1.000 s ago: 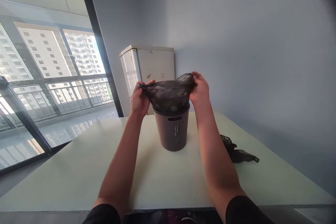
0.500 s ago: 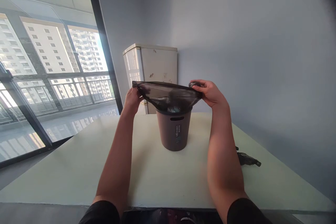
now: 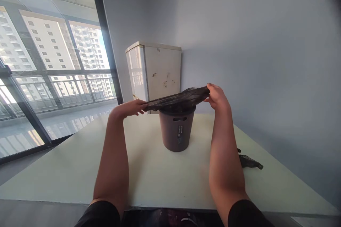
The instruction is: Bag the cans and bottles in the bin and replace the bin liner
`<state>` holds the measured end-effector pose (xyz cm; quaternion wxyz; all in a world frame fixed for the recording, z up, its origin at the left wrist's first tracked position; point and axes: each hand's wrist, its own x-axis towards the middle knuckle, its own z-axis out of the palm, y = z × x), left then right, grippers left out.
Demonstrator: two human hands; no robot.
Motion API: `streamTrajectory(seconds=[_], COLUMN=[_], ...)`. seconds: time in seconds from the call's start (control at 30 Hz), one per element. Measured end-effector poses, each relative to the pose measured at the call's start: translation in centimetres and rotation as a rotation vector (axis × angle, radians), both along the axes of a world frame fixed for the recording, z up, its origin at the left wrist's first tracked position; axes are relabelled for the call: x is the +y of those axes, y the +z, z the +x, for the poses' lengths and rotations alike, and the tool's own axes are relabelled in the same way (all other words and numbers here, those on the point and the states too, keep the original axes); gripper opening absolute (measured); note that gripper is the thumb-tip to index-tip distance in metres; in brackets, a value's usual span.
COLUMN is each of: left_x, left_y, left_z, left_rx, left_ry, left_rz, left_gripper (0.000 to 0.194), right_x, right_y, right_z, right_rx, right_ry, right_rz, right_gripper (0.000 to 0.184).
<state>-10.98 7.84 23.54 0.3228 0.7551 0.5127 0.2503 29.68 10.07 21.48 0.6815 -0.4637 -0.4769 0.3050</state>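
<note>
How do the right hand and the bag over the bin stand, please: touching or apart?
Touching: the head view shows the right hand gripping the bag over the bin by its stretched edge.

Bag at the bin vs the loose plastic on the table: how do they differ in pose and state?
The bag is stretched wide between the left hand and right hand; the loose plastic lies crumpled, with no fingers on it.
The bag is up at the mouth of the bin; the loose plastic rests on the table, partly hidden by the right forearm.
Both are dark, thin and wrinkled.
</note>
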Motion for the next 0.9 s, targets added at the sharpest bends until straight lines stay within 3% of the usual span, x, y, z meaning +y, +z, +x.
streamTrajectory(seconds=[0.07, 0.17, 0.27, 0.37, 0.47, 0.57, 0.7, 0.9], left_x=[-0.4, 0.0, 1.2, 1.9, 1.6, 1.1, 1.5, 2.6], left_y=[0.2, 0.4, 0.1, -0.2, -0.1, 0.1, -0.1, -0.3], left_z=[-0.4, -0.4, 0.1, 1.1, 2.5, 3.6, 4.2, 3.5], left_rx=[0.049, -0.017, -0.283, -0.571, -0.802, -0.926, -1.039, -1.263], left_ry=[-0.125, -0.213, -0.070, 0.050, 0.095, 0.081, -0.001, -0.121], left_rz=[-0.083, 0.071, 0.344, 0.512, 0.634, 0.724, 0.691, 0.390], left_gripper=[0.032, 0.029, 0.019, 0.003, 0.019, 0.021, 0.025, 0.020], right_x=[0.1, 0.0, -0.7, -1.6, -1.9, -1.5, -1.4, -2.1], right_y=[0.2, 0.5, 0.7, 0.8, 0.9, 0.9, 0.6, -0.1], right_z=[-0.2, -0.6, -0.6, -0.1, 0.6, 1.1, 1.4, 2.0], right_rx=[0.130, 0.252, 0.243, 0.110, 0.035, 0.073, 0.051, -0.321], right_ry=[0.076, 0.136, 0.220, 0.355, 0.307, 0.206, 0.168, 0.175], right_rz=[0.018, 0.063, 0.152, 0.236, 0.284, 0.339, 0.277, -0.043], right_gripper=[0.043, 0.047, 0.041, 0.033, 0.043, 0.043, 0.032, 0.009])
